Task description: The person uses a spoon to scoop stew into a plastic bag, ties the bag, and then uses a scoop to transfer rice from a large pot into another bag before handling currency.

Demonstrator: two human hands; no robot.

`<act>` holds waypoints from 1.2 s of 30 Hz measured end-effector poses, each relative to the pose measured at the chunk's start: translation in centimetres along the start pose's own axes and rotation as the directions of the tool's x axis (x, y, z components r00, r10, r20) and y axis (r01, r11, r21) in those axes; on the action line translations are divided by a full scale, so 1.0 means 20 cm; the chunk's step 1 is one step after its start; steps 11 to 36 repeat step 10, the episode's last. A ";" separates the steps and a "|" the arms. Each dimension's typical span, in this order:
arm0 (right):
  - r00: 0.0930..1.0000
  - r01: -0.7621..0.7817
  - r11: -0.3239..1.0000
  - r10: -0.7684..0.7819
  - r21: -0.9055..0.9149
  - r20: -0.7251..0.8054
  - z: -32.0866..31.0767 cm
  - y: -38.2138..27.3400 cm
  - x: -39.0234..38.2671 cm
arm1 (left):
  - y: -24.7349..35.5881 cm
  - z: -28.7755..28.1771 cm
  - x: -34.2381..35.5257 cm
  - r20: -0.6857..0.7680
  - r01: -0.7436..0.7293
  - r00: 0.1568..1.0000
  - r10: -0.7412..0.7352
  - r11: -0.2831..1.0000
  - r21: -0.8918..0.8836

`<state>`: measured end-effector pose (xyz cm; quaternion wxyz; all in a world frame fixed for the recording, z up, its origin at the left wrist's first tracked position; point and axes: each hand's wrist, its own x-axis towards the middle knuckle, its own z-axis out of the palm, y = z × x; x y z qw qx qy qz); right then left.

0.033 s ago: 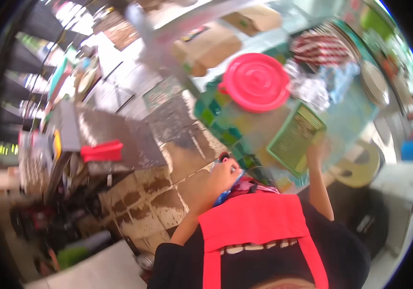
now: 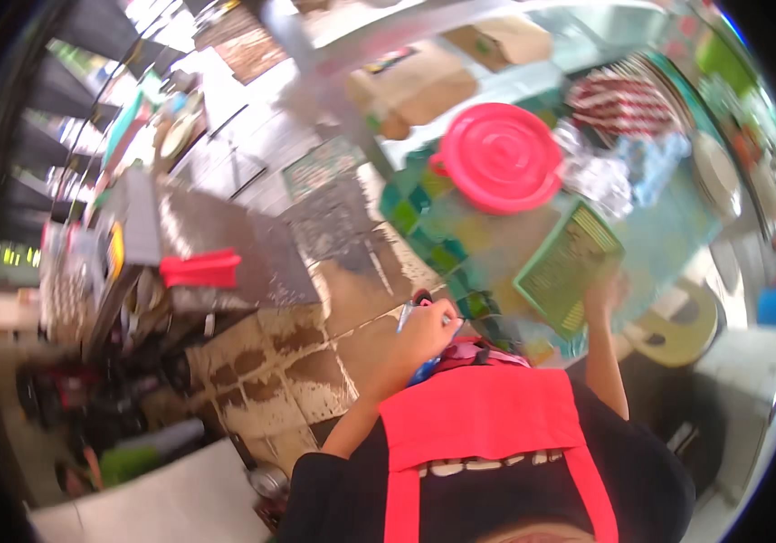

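Observation:
My left hand [image 2: 428, 331] is closed in front of my waist, beside the table's near edge. A small thing with a black and red end [image 2: 422, 298] sticks out above its fingers; its kind is unclear. My right hand [image 2: 605, 294], smeared by motion, is at the right edge of a green rectangular tray [image 2: 552, 291] with ribbed ends. Whether its fingers grip the tray cannot be made out. Just beyond the tray lies a round pink lid or lidded tub [image 2: 502, 157]. Crumpled clear plastic [image 2: 598, 169] sits to the right of that.
A checked green cover [image 2: 417, 213] lies on the table. Farther right are a red-and-white striped cloth [image 2: 623, 102], a light-blue cloth [image 2: 652, 163] and pale plates [image 2: 716, 176]. A yellowish stool [image 2: 677, 330] stands at right. On the left, a dark bench [image 2: 225, 235] bears a red object [image 2: 200, 270].
The whole scene has shifted slightly to the right in the view. Both hands keep nearly the same places, the left one closed and the right one at the tray.

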<state>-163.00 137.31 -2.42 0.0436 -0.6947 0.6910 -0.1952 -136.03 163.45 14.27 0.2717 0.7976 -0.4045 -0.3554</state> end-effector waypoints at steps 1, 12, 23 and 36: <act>0.998 -0.042 0.999 0.042 -0.001 0.043 0.02 0.02 0.00 | -0.05 0.01 -0.02 -0.022 -0.006 1.000 0.006 1.000 -0.010; 0.620 -0.368 0.037 -0.735 0.929 0.275 -1.30 -1.58 -0.36 | -0.40 -0.16 -0.15 -0.164 -0.019 0.986 0.006 0.997 -0.080; 0.620 -0.368 0.037 -0.735 0.929 0.275 -1.30 -1.58 -0.36 | -0.40 -0.16 -0.15 -0.164 -0.019 0.986 0.006 0.997 -0.080; 0.620 -0.368 0.037 -0.735 0.929 0.275 -1.30 -1.58 -0.36 | -0.40 -0.16 -0.15 -0.164 -0.019 0.986 0.006 0.997 -0.080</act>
